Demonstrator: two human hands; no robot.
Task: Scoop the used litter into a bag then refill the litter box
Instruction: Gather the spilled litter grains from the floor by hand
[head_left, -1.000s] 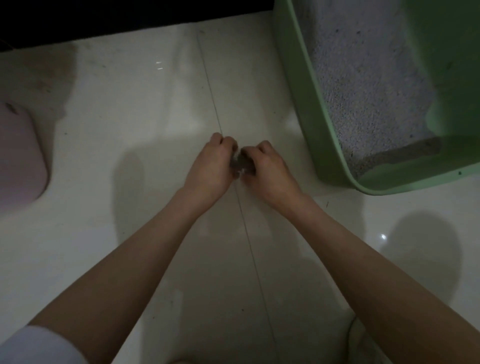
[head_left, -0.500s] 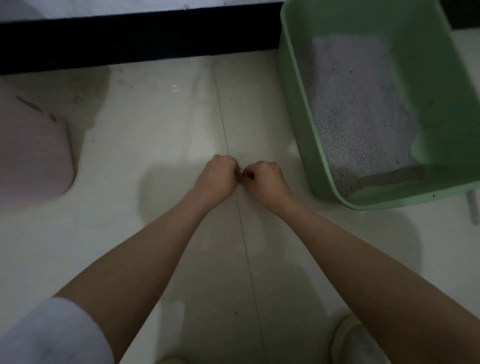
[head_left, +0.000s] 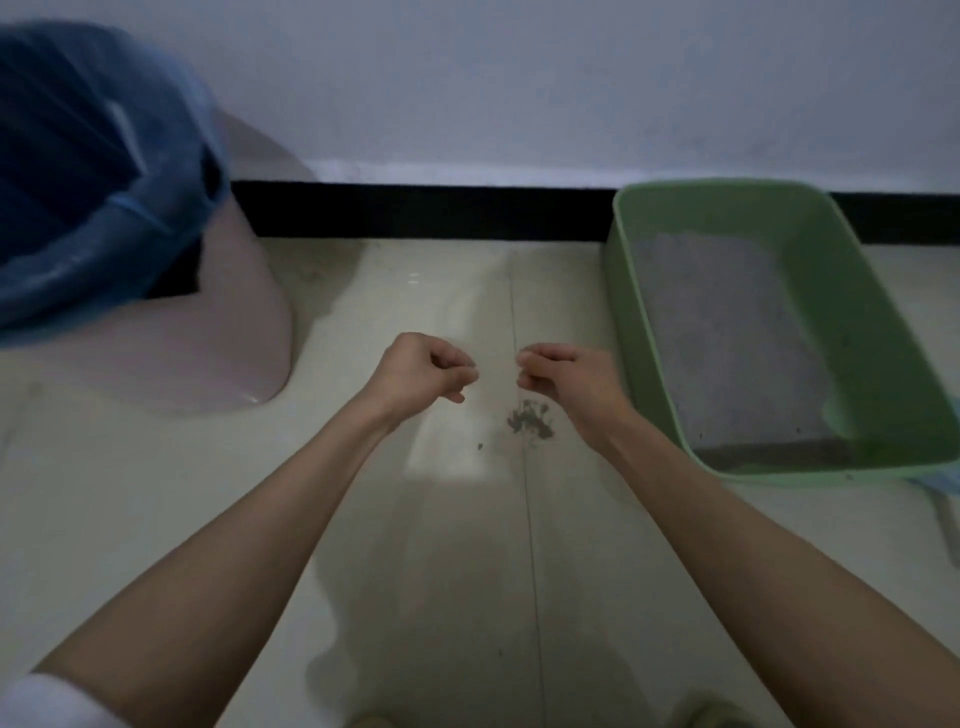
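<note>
Hands apart above litter crumbs (head_left: 530, 420), left hand (head_left: 421, 371) and right hand (head_left: 563, 376) curled, grasping nothing visible; green litter box (head_left: 883, 332) right.

A green plastic litter box (head_left: 883, 332) sits on the floor to my right, against the far wall. Grey litter (head_left: 727, 332) covers its bottom, darker along the near edge. A small grey clump of spilled litter (head_left: 530, 418) lies on the tile in front of me. A blue bag (head_left: 78, 208) lines a bin at far left, mouth open.
</note>
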